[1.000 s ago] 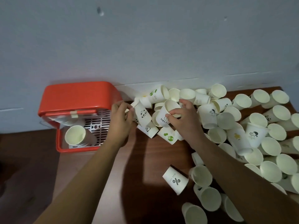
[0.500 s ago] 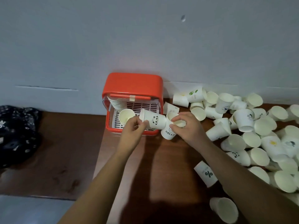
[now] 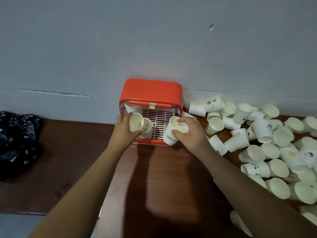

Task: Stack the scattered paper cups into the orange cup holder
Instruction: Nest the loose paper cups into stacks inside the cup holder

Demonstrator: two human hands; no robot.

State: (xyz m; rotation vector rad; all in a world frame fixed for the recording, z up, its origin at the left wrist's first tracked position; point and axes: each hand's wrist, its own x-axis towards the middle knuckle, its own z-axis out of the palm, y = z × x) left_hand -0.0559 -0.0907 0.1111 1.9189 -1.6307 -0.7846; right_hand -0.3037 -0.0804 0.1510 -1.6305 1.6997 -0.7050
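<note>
1. The orange cup holder (image 3: 151, 90) stands on the table (image 3: 163, 177) against the grey wall (image 3: 154, 40), its open side facing me. Inside it I see a white slatted grid (image 3: 159, 117) and, at the upper left, a stack of cups (image 3: 130, 109) lying on its side behind a clear front.
2. My left hand (image 3: 122, 127) is at the holder's left front, fingers curled round a paper cup (image 3: 136, 124) whose mouth faces the camera. A printed cup (image 3: 147, 128) overlaps it just behind; I cannot tell whether the two are nested.
3. My right hand (image 3: 190, 134) grips the HELLO cup (image 3: 169, 136) at the holder's right front corner, fingers hooked over the rim and thumb on the side wall. The fingers cover most of its mouth, so what is in it is hard to make out.
4. The scattered cup pile (image 3: 274, 152) covers the right side of the table, most cups tipped on their sides, some showing panda or green leaf prints.
5. One cup (image 3: 240, 224) near the bottom edge is partly hidden by my right forearm.
6. A dark patterned cloth (image 3: 15, 143) lies at the far left, cut off by the frame.
</note>
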